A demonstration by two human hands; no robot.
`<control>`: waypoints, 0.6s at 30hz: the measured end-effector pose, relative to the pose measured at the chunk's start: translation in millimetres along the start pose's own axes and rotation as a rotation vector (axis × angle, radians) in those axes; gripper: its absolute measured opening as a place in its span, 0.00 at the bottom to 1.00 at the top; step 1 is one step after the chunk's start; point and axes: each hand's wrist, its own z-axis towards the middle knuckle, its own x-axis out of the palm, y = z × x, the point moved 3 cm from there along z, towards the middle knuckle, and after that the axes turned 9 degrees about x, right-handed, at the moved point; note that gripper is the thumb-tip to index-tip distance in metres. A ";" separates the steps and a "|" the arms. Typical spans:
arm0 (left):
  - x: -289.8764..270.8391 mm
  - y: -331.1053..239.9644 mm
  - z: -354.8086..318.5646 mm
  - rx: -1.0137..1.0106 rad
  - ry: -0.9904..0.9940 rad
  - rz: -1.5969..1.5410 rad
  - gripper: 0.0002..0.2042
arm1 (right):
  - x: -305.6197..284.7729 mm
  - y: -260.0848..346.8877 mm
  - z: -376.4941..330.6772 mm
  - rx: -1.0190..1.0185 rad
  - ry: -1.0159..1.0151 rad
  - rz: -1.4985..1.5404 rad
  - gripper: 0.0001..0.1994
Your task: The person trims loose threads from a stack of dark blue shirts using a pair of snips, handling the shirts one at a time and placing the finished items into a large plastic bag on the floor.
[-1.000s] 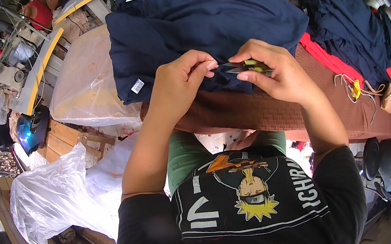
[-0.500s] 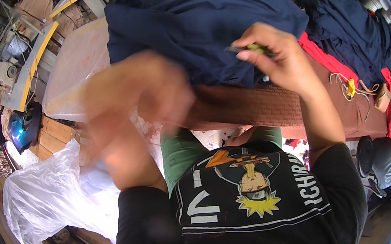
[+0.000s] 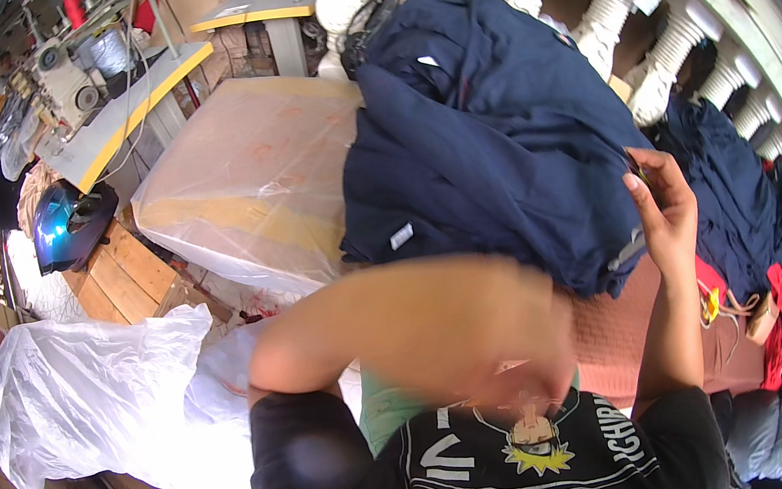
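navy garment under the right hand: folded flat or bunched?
Bunched. The navy garment lies heaped in loose rumpled folds, its edge hanging by the right hand.

Right hand (image 3: 665,203) is up at the edge of the navy garment pile (image 3: 487,139), fingers pressed against the dark cloth, something small and dark pinched at the fingertips. Left hand (image 3: 518,347) sweeps across close to the chest, all blur, grip unreadable. Beneath the right hand lies reddish-brown fabric (image 3: 628,341); beyond the left hand sits a plastic-wrapped block (image 3: 251,184), with white plastic sheeting (image 3: 91,401) off to its outer side
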 end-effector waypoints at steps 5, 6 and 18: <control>-77.6 128.5 -55.0 -0.496 -0.554 0.683 0.18 | 26.9 11.3 14.0 -0.026 0.010 -0.049 0.11; -83.6 147.0 -64.2 -0.645 -0.657 0.817 0.24 | 28.8 12.7 14.6 -0.025 0.006 -0.086 0.11; -67.4 244.4 -97.8 -1.132 -0.610 0.788 0.43 | 21.8 -1.5 13.8 -0.054 -0.021 -0.196 0.12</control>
